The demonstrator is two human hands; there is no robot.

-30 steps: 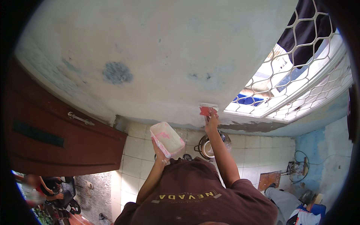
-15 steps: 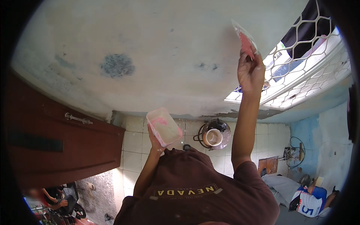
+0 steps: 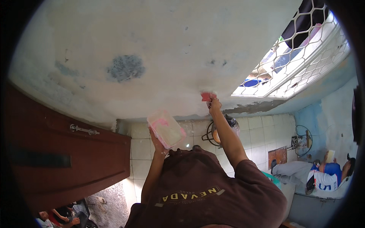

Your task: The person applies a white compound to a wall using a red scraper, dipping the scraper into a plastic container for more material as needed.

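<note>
My left hand is wrapped round the side of a rectangular plastic tub, with pink smears inside and on its rim and a pale paste in it. In my right hand is a red putty scraper, its blade close to or touching the low part of the wall; contact is hard to make out. That wall is whitish and patchy, with a dark grey rough patch to the left and small dark marks near the scraper.
A white window grille is at the right. Behind my right forearm stands a partly hidden bucket on a dark stand. A brown door lies left. One person sits at right; others are at lower left.
My right hand has come down and left with the scraper, from beside the window to the low wall. My left hand holds the tub almost where it was.
</note>
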